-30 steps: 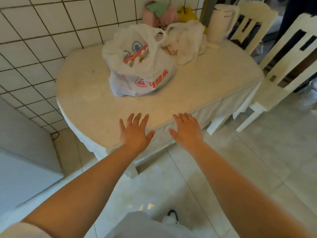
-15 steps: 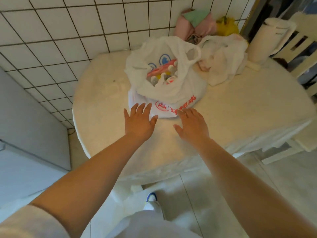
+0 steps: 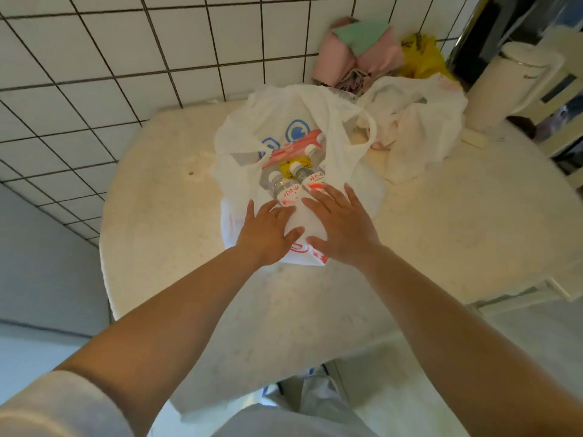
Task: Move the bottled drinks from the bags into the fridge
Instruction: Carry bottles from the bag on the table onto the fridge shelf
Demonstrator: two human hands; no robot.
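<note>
My left hand (image 3: 268, 230) and my right hand (image 3: 342, 225) both lie on the near side of the white plastic bag (image 3: 344, 127), fingers straight and spread, palms down on the plastic, holding nothing. The thumbs point toward each other and stand just apart.

The bag sits on the tabletop (image 3: 164, 234), near the tiled wall (image 3: 94, 74), and its mouth gapes open toward me. Inside I can see several clear bottles with white caps (image 3: 285, 189) lying side by side, their red-and-white labels just beyond my fingertips. Behind them in the same bag are a yellow packet (image 3: 291, 162) and a flat pink-red pack (image 3: 295, 146); how many bottles lie underneath I cannot tell. The bag carries blue ring marks on its far inner wall and red print on the near face, partly under my wrists.

A second white bag (image 3: 419, 134) slumps just beside the first, to the right, crumpled and partly folded over; its contents are hidden. Behind both, against the wall, rests a pink bundle with a green patch (image 3: 356, 52), and next to that a yellow bag (image 3: 422, 58). A white kettle (image 3: 504, 86) stands upright at the far right edge of the tabletop, with a pale chair (image 3: 564, 99) beyond it.
</note>
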